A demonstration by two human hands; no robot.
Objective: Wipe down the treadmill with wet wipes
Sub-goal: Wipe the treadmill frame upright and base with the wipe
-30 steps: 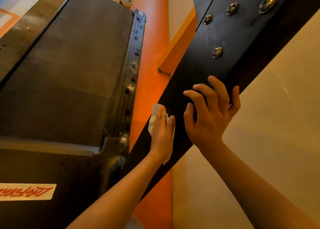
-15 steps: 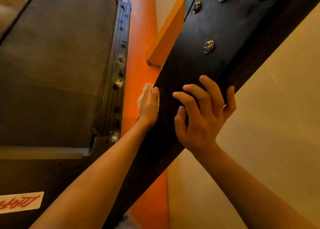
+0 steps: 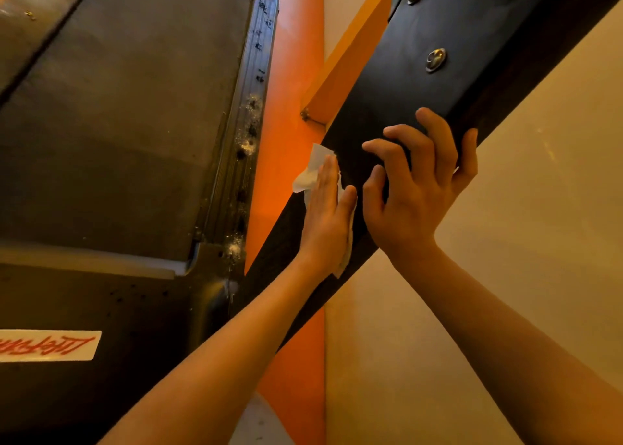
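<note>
The treadmill's black upright post slants from the upper right down to the deck. My left hand lies flat with straight fingers on the post's left face and presses a white wet wipe against it; the wipe sticks out above the fingertips and below the palm. My right hand grips the post just to the right, fingers curled over its top face and thumb round the far edge. The dark running belt fills the left side.
A dusty black side rail with white specks runs along the belt's right edge. A white sticker with red lettering sits on the motor cover. Orange floor and a beige wall lie to the right. Metal bolts stud the post.
My left hand first slid the wipe up the post's left face, then came back down a little. My right hand kept its grip on the post.
</note>
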